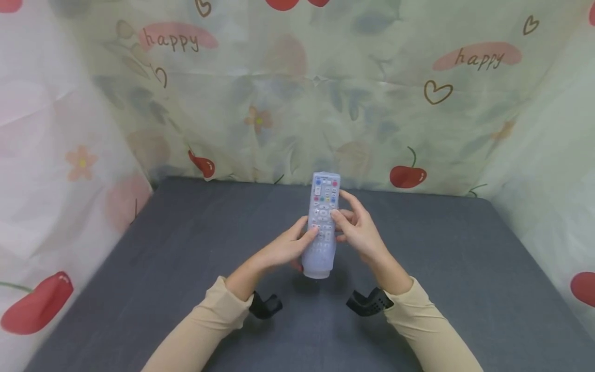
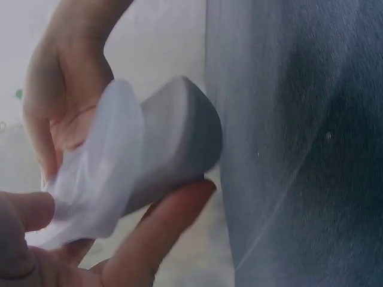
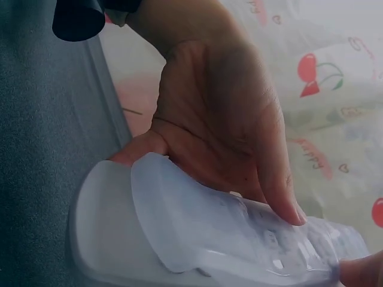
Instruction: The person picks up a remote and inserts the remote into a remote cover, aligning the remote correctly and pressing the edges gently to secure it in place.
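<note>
A pale remote control [image 1: 323,206] with coloured buttons is held above the table in a translucent soft cover [image 3: 197,221]. Its bare lower end [image 2: 185,125] sticks out past the cover's loose edge in both wrist views. My left hand [image 1: 289,247] grips the lower left side, thumb on the button face and fingers behind. My right hand [image 1: 360,227] holds the right side higher up, its thumb on the front and a finger along the edge. The fingers behind the remote are partly hidden.
A dark grey cloth-covered table [image 1: 162,289] lies beneath the hands. Behind it and at both sides hang patterned curtains [image 1: 288,103] with cherries, hearts and lettering. Black wrist mounts [image 1: 369,302] project inward from both beige sleeves.
</note>
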A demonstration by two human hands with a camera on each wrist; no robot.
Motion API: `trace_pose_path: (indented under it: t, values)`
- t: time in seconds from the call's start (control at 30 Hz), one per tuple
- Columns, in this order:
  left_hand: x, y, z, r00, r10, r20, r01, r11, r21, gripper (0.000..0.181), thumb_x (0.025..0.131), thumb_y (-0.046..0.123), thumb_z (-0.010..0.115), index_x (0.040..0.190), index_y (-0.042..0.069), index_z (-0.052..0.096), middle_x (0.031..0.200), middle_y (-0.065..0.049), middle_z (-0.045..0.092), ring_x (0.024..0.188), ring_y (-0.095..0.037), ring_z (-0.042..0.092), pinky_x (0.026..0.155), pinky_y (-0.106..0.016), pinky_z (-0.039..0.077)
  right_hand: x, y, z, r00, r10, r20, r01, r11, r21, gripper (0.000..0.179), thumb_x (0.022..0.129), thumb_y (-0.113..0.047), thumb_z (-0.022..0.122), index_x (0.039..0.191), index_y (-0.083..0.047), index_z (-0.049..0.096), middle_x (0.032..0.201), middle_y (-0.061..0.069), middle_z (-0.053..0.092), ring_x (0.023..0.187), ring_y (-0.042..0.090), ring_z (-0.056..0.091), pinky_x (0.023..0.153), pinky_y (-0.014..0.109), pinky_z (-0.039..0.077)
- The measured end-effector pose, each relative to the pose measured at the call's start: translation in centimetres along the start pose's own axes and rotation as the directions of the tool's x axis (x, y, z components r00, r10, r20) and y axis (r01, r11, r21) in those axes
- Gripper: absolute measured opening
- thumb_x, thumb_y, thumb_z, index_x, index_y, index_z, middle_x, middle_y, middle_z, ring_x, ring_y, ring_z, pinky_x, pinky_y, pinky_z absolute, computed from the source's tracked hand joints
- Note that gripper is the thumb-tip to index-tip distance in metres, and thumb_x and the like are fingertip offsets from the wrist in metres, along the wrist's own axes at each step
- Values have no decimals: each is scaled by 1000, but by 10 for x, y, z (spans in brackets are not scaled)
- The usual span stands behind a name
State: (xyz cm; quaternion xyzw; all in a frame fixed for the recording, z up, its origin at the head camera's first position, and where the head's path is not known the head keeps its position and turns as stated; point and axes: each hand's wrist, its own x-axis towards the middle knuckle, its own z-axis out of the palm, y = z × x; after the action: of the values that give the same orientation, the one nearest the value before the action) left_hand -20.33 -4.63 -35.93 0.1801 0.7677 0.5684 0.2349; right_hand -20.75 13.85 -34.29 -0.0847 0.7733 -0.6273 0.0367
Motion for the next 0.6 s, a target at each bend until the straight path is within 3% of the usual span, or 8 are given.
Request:
trace_pose_path:
  t: [0.23, 0.47, 0.6]
  values:
    - [4, -7, 5, 991, 59, -123, -66, 997, -51, 48, 101, 27, 41, 144, 18, 25, 126, -24, 55, 104, -37, 61, 62, -45, 57, 0, 1, 0, 999, 31, -12, -31, 999, -18, 51, 98, -22, 49, 145, -14, 31, 121, 27, 58, 82, 10, 66, 67, 28, 54]
    - [3, -5, 10, 964, 94, -247, -97, 995, 3, 39, 100, 23, 44, 138, 16, 37, 121, -22, 59, 99, -34, 64, 63, -38, 56, 1, 5, 6, 999, 36, -19, -37, 998, -50, 50, 94, -27, 55, 139, -10, 41, 126, 21, 57, 99, 23, 64, 79, 40, 56]
    - [3, -5, 13, 951, 120, -284, -110, 993, 50, 36, 99, 19, 45, 134, 12, 41, 117, -21, 62, 98, -31, 64, 70, -38, 56, 1, 5, 8, 999, 25, -42, -28, 997, -73, 41, 95, -26, 55, 131, -7, 50, 124, 18, 56, 92, 19, 64, 76, 40, 57]
